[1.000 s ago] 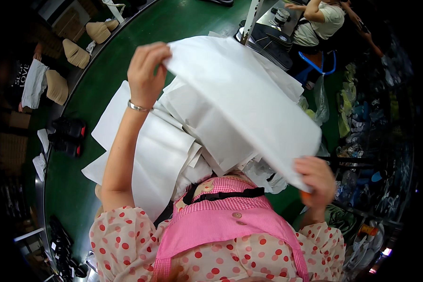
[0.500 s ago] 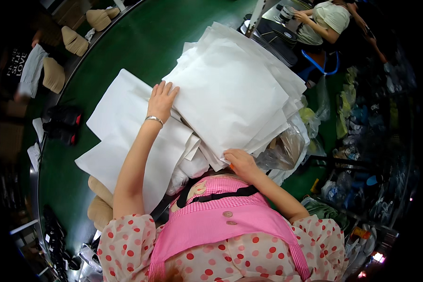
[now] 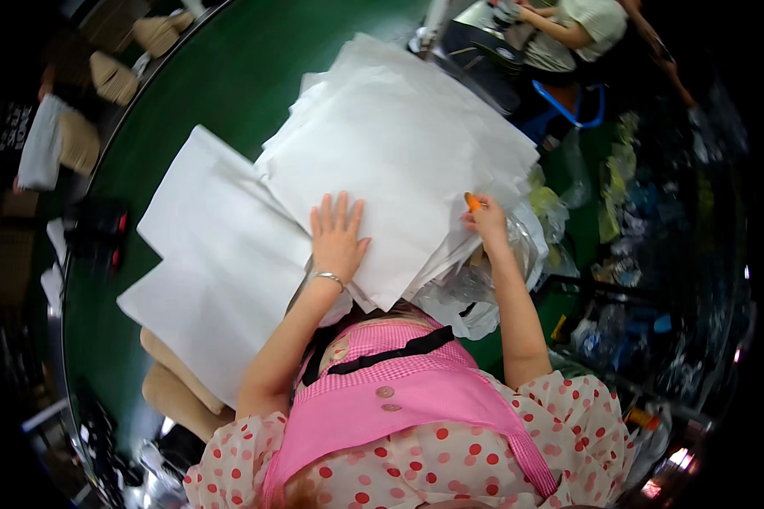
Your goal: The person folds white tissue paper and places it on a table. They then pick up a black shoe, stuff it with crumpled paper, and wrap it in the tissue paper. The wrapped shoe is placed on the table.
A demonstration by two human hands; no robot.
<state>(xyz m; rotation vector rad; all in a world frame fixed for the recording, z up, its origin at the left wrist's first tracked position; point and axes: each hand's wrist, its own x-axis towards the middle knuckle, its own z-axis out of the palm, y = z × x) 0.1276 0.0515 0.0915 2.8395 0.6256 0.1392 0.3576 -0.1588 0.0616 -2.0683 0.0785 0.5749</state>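
**Left palm moves onto the top sheet; right hand shifts to the stack's edge**

The left hand (image 3: 338, 233) lies flat, fingers spread and fully extended, palm down on the top sheet of the stack of white sheets (image 3: 399, 161); it grips nothing. Half a second earlier it rested further to the left, at the seam where this stack overlaps the lower white sheets (image 3: 212, 254); now it sits squarely on the upper pile, near its front edge. A second ago both hands held a sheet lifted in the air; that sheet now lies down on the pile.

The right hand (image 3: 487, 222) has moved outward from the stack's near corner to its right edge. Its fingers are curled shut around a small orange object (image 3: 472, 202), only the tip of which shows, and the hand touches the sheet edges there.

The stack lies on the green table (image 3: 221, 76), just in front of the person's pink apron (image 3: 399, 407), with crumpled clear plastic (image 3: 475, 288) beneath its right corner. Tan cushions (image 3: 174, 390) sit at the table's near left.
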